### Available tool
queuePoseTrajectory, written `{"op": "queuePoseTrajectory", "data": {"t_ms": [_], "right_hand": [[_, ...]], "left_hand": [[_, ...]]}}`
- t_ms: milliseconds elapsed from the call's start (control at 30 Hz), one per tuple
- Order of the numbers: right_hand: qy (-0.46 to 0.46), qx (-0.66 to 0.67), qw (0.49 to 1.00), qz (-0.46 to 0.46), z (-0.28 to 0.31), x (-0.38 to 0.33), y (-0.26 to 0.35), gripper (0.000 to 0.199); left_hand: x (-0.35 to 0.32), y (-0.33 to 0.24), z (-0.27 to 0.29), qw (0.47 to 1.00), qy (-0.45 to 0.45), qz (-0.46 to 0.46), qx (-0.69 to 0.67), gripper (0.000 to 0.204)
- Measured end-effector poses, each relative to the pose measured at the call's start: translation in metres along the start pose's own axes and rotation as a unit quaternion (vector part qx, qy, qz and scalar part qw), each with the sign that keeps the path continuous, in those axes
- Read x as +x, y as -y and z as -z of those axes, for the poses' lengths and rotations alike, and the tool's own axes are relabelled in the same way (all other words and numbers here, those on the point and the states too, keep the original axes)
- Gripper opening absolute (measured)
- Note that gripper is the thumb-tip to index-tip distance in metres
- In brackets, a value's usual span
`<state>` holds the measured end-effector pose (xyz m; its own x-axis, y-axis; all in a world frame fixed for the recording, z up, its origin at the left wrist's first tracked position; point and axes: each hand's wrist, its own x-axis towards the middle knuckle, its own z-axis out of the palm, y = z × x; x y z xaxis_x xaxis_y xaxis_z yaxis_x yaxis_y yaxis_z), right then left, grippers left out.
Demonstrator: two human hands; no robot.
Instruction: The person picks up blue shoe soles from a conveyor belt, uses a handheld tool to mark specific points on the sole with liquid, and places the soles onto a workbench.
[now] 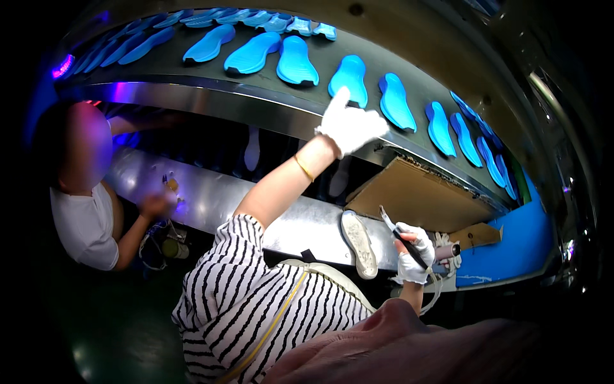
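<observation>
Blue sole [350,75] lies flat on the dark belt [192,70], in a long row of other blue soles [254,53]. One of my fingers [341,97] points up at its lower end. I cannot tell if it touches. The other fingers of my left hand [352,127] are loose and apart, holding nothing. The hand has a white glove on.

My right hand [414,255], also in a white glove, is closed tight around a thin dark brush [401,238] that sticks up to the left. Just beside it a white sole [359,244] lies on the shiny steel shelf [211,198]. A brown cardboard sheet [419,195] sits above that hand.

I think the blue sole is light and a bit bendy, like foam or rubber. It should not break. It may be smooth, so I would pinch it at the narrow heel end, thumb under and fingers on top.

On the far left, another person in a white shirt [83,224] works at the same shelf.
</observation>
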<state>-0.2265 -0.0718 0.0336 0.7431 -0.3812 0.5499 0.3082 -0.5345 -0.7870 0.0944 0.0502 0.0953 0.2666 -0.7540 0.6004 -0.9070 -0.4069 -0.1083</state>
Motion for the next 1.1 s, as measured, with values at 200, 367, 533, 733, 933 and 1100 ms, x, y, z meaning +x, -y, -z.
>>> {"op": "queuePoseTrajectory", "data": {"t_ms": [200,367,533,733,933,1100], "right_hand": [[-0.017,0.062,0.995,-0.075,0.003,0.003,-0.004,0.024],[-0.004,0.107,0.991,-0.081,-0.019,0.011,-0.001,0.022],[0.02,0.079,0.996,-0.048,-0.044,0.02,-0.004,0.02],[0.014,0.095,0.994,-0.056,-0.061,0.02,-0.013,0.02],[0.02,0.098,0.992,-0.079,-0.054,0.021,-0.034,0.024],[0.054,0.095,0.992,-0.06,-0.04,0.023,-0.061,0.021]], "left_hand": [[-0.012,0.036,0.022,0.859,-0.123,0.131,-0.479,0.05],[-0.021,0.122,0.044,0.983,0.012,0.125,0.132,0.076],[-0.053,0.185,0.058,0.932,0.217,0.269,0.111,0.078],[-0.076,0.216,0.065,0.928,0.205,0.292,0.103,0.077],[-0.104,0.216,0.052,0.986,-0.108,0.072,0.103,0.023],[-0.106,0.15,0.074,0.855,-0.332,0.14,-0.374,0.02]]}}
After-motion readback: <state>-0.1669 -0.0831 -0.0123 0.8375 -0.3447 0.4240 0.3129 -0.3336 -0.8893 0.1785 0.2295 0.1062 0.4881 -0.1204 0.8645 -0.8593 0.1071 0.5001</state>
